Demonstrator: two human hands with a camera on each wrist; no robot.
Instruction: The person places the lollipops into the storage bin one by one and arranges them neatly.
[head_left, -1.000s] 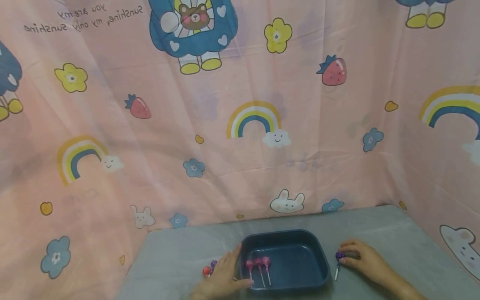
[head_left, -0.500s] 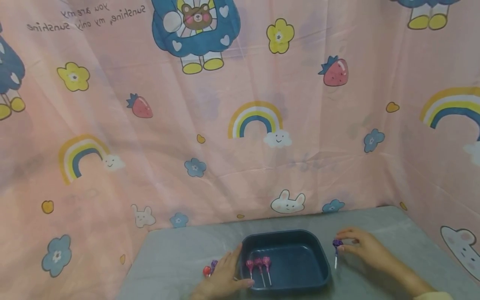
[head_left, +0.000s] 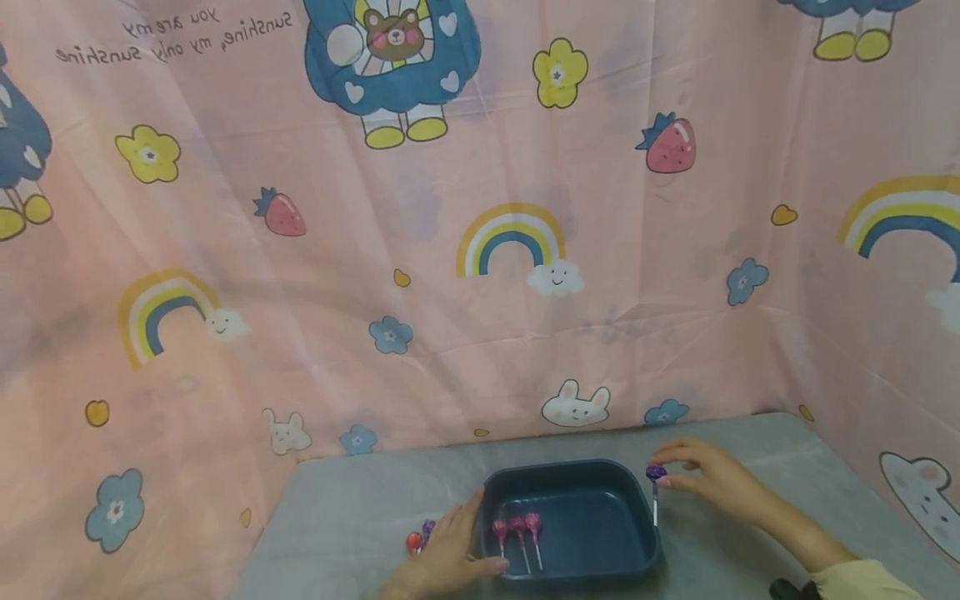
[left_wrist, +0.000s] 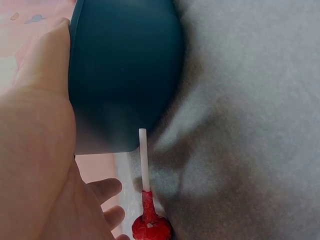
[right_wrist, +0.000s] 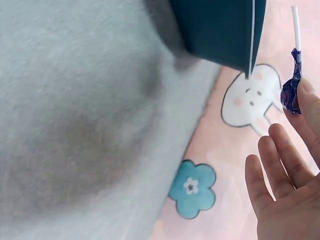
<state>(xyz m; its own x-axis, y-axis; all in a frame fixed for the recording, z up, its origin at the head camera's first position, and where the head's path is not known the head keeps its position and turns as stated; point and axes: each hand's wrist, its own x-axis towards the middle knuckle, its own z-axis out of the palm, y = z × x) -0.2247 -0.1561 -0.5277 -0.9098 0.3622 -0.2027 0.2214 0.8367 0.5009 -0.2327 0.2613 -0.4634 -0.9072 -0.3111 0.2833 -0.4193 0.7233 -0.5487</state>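
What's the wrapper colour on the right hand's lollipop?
Bluish-purple wrapper, best in the right wrist view.

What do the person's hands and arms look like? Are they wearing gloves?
No gloves! The left hand and right hand are both bare, with no rings showing. The right arm has a pale yellow sleeve with the wrist and lower forearm uncovered. No left sleeve is in view.

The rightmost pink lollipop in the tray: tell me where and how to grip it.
The rightmost pink lollipop is probably best pinched by its wrapped head, coming from above and the right. That round head is wider than the thin stick, which points to the near side. The neighbouring pink lollipop crowds its left, while bare floor of the tray shows to its right.
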